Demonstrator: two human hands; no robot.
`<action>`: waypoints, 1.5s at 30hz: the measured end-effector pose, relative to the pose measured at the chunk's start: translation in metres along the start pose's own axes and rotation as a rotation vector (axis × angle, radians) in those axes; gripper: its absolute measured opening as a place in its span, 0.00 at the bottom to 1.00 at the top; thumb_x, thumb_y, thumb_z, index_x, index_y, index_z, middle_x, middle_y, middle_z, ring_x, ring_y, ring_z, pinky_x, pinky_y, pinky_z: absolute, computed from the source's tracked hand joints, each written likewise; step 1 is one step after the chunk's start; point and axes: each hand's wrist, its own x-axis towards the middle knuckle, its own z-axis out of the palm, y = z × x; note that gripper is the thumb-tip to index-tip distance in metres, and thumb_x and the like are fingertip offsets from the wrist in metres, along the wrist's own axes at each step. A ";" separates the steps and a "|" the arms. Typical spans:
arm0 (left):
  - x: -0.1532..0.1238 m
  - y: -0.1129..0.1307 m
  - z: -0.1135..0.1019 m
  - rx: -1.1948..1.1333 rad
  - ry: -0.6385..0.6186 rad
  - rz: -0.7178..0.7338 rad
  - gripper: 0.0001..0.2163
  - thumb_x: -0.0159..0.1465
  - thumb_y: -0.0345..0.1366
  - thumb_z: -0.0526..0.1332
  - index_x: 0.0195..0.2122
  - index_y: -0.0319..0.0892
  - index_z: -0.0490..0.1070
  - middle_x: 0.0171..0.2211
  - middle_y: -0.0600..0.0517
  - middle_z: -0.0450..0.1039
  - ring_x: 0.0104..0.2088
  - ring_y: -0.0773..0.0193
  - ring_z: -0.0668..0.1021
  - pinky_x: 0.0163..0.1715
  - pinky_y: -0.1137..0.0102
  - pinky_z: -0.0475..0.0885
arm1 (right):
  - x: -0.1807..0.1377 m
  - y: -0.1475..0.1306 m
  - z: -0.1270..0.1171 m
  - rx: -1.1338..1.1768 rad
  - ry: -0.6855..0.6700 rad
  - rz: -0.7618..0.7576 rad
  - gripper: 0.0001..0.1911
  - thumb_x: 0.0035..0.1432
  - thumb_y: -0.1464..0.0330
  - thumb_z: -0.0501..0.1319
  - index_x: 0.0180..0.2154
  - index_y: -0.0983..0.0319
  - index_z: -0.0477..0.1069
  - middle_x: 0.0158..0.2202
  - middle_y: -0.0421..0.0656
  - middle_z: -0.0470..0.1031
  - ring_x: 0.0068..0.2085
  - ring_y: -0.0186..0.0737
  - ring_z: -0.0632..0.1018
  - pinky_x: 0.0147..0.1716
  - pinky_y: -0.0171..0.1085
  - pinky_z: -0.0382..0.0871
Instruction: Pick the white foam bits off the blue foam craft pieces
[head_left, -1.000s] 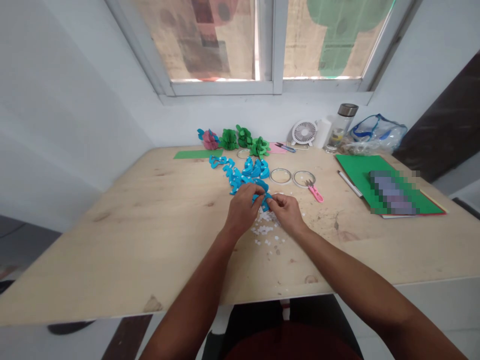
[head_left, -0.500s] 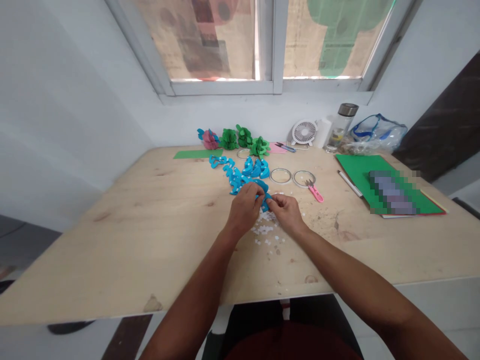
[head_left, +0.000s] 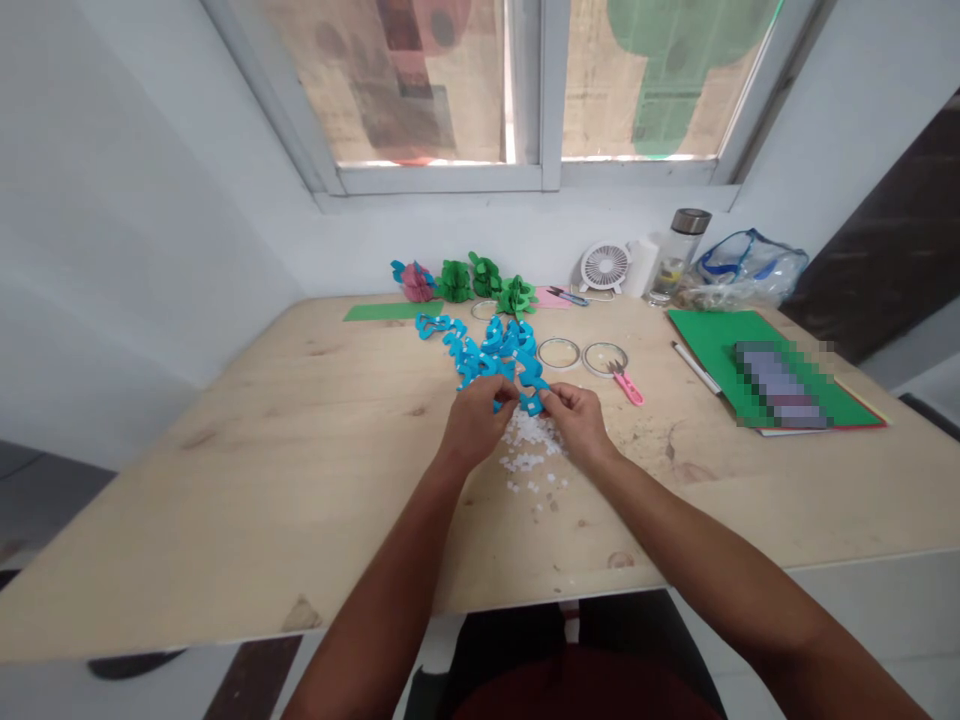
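My left hand (head_left: 474, 424) and my right hand (head_left: 576, 420) meet over the middle of the wooden table (head_left: 247, 470). Both pinch a blue paper cutout (head_left: 529, 385) between fingertips, each from its own side. Just beyond the hands lies a pile of more blue paper cutouts (head_left: 480, 348). Under and in front of the hands, small white paper scraps (head_left: 529, 450) are scattered on the wood.
Green paper flowers (head_left: 484, 278) and a pink one (head_left: 415, 282) stand at the back. Two tape rings (head_left: 559, 352), pink snips (head_left: 628, 383), a pen (head_left: 694, 367), green sheets (head_left: 720, 340), a small fan (head_left: 604, 266), a bottle (head_left: 676, 252) and a plastic bag (head_left: 750, 268) fill the right side.
The hands have shifted slightly farther away with the blue cutout, which now shows more between them. The camera has tilted a little.
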 end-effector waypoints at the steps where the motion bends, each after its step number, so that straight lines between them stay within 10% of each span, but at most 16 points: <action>1: 0.000 0.000 0.000 -0.002 -0.011 -0.015 0.05 0.57 0.31 0.56 0.29 0.43 0.71 0.29 0.53 0.76 0.32 0.63 0.75 0.35 0.69 0.68 | 0.000 0.000 0.000 0.002 0.004 -0.001 0.15 0.50 0.58 0.60 0.24 0.64 0.71 0.19 0.40 0.70 0.21 0.32 0.67 0.22 0.32 0.57; 9: 0.000 0.006 -0.004 -0.081 0.031 -0.049 0.04 0.55 0.29 0.58 0.27 0.43 0.71 0.27 0.55 0.76 0.29 0.65 0.76 0.32 0.72 0.69 | -0.001 -0.002 0.000 0.012 0.037 0.004 0.16 0.49 0.57 0.60 0.24 0.64 0.72 0.20 0.40 0.70 0.21 0.32 0.67 0.21 0.32 0.58; 30: -0.002 0.006 0.014 0.260 0.164 0.474 0.07 0.62 0.31 0.56 0.30 0.42 0.73 0.28 0.50 0.73 0.35 0.60 0.73 0.37 0.65 0.67 | 0.001 0.000 -0.001 -0.071 0.065 -0.030 0.17 0.49 0.56 0.59 0.21 0.64 0.70 0.17 0.37 0.65 0.21 0.31 0.63 0.21 0.32 0.55; 45: 0.000 0.000 0.012 0.147 -0.038 0.268 0.05 0.60 0.29 0.56 0.28 0.44 0.67 0.31 0.51 0.72 0.37 0.60 0.73 0.38 0.66 0.67 | 0.000 0.000 -0.001 -0.089 0.029 -0.011 0.16 0.49 0.57 0.60 0.22 0.64 0.71 0.19 0.38 0.68 0.21 0.32 0.66 0.22 0.32 0.56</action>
